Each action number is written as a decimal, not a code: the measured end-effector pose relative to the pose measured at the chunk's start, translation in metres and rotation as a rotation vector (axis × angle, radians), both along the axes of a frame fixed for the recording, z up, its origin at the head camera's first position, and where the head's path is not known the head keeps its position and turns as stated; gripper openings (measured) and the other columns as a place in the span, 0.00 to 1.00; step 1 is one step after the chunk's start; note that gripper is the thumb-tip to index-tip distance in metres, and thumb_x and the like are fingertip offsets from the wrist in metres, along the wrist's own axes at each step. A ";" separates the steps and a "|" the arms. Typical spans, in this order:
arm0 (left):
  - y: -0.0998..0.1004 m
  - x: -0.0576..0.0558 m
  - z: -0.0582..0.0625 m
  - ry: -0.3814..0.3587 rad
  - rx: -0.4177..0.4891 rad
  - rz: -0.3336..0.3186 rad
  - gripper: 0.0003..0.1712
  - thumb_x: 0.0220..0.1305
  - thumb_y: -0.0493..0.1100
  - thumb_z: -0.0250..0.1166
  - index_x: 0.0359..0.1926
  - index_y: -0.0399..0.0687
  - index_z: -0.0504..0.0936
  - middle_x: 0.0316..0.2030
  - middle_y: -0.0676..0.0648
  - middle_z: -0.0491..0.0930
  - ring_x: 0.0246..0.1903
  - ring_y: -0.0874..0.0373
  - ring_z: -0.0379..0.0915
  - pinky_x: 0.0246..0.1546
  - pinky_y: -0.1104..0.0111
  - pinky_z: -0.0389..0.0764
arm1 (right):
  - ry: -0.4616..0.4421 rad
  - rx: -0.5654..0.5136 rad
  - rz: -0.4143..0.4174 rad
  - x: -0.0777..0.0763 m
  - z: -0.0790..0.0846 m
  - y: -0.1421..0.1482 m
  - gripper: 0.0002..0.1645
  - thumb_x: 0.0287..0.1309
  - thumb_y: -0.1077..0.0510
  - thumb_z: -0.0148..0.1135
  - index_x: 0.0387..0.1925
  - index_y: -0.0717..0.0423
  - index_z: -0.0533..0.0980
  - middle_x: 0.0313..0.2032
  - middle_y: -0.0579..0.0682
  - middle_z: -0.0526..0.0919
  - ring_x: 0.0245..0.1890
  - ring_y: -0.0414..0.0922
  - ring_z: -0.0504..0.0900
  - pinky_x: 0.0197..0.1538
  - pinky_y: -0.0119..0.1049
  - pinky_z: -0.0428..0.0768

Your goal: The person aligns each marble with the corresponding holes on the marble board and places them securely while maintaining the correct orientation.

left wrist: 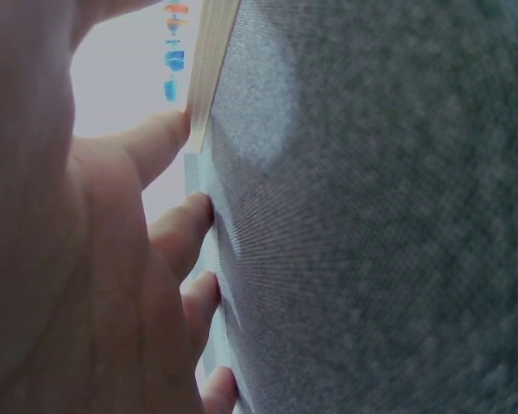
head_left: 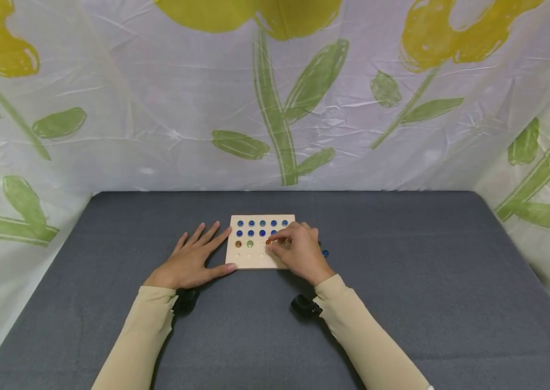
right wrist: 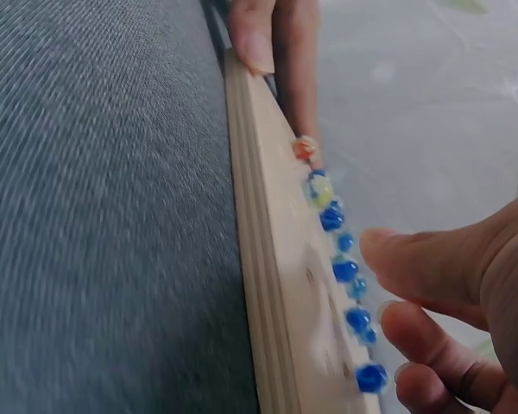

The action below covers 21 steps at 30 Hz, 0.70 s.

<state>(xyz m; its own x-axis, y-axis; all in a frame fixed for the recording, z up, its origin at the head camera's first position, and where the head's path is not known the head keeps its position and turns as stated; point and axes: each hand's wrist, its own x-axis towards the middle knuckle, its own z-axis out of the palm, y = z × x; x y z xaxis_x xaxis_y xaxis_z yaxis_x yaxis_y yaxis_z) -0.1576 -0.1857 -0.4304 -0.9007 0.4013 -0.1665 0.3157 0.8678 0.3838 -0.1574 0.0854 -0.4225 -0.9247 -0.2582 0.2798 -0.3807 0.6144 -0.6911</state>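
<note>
A pale wooden board [head_left: 256, 262] with rows of round hollows lies on the table. Blue marbles [head_left: 251, 233] sit in its two far rows; in the third row, an amber marble [head_left: 238, 244] and a green marble [head_left: 250, 244] sit at the left. My right hand [head_left: 302, 250] is over the board's right part, pinching an orange marble [head_left: 268, 242] between thumb and fingertips. In the right wrist view that marble is not visible. My left hand [head_left: 190, 262] lies with fingers spread, its thumb and index finger touching the board's left side.
A blue marble [head_left: 325, 253] lies on the grey cloth just right of the right hand; something dark beside it is partly hidden. The grey table [head_left: 401, 303] extends around the board. Behind it hangs a white sheet [head_left: 168, 108] printed with yellow flowers.
</note>
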 end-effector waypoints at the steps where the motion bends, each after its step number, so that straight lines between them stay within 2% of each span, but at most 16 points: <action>1: 0.000 0.000 0.000 0.000 0.001 0.000 0.53 0.65 0.72 0.60 0.81 0.56 0.52 0.80 0.41 0.45 0.78 0.35 0.33 0.72 0.36 0.35 | 0.002 0.000 -0.002 0.000 -0.001 -0.002 0.06 0.54 0.61 0.78 0.35 0.56 0.90 0.30 0.47 0.82 0.35 0.49 0.74 0.48 0.53 0.62; 21: 0.001 0.001 -0.001 0.010 -0.001 0.004 0.53 0.65 0.73 0.60 0.81 0.55 0.53 0.80 0.40 0.46 0.78 0.34 0.34 0.72 0.35 0.35 | 0.001 0.046 -0.076 -0.004 -0.010 -0.021 0.06 0.52 0.60 0.79 0.34 0.53 0.91 0.26 0.46 0.82 0.33 0.46 0.74 0.44 0.48 0.64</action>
